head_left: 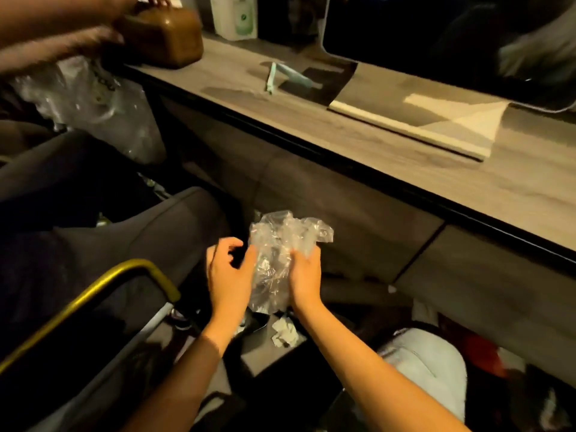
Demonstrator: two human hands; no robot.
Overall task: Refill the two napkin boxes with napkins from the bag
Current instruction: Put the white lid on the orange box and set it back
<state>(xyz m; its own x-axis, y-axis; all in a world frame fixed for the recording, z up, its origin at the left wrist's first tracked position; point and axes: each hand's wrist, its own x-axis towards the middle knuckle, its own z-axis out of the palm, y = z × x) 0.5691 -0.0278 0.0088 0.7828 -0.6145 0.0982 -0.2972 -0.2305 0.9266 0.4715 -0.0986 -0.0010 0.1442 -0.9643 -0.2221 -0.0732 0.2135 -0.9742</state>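
Both hands around crumpled clear plastic bag, no legible writing.

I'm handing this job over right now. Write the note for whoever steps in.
Right hand grips a crumpled clear plastic bag below the counter; it looks empty.
Left hand is open beside the bag, fingers loosely curled.
One brown napkin box sits at the counter's far left, under another person's hand. The second box is not in view.
Done: cannot tell how full the box is.
Left: check both boxes, discard the bag.
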